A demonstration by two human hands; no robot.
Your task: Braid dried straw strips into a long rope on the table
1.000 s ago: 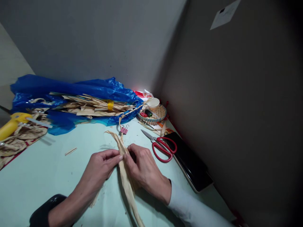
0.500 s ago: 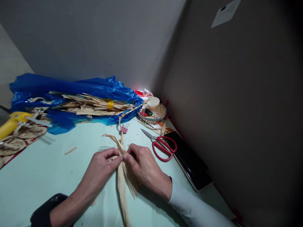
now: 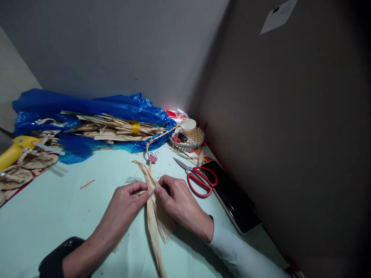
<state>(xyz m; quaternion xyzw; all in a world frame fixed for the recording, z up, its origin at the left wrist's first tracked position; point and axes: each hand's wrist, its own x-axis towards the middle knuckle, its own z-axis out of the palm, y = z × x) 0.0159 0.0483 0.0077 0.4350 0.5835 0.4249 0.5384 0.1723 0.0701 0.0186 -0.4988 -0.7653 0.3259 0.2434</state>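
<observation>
Pale dried husk strips [image 3: 153, 227] hang between my hands and trail down toward the front edge of the view. Their upper tip curls to the left, near a pink binder clip [image 3: 152, 158] on a thin twisted cord [image 3: 148, 145]. My left hand [image 3: 131, 199] pinches the husk from the left between thumb and fingers. From the right, my right hand [image 3: 176, 200] pinches it too, thumb on top, some fingers hidden behind it. The two thumbs are close but a little apart. Red-handled scissors [image 3: 202, 181] lie to the right of my right hand.
A blue plastic bag [image 3: 87, 102] holds a husk bundle [image 3: 116, 129] at the back. Beside it sits a woven basket [image 3: 198, 139] with a white cup [image 3: 188, 125]. A black phone-like device [image 3: 232, 197] lies at right, a yellow glue gun [image 3: 19, 150] at far left.
The husk's upper tip has swung to the right, and its lower strips have spread. My right thumb has moved slightly away from my left thumb.
</observation>
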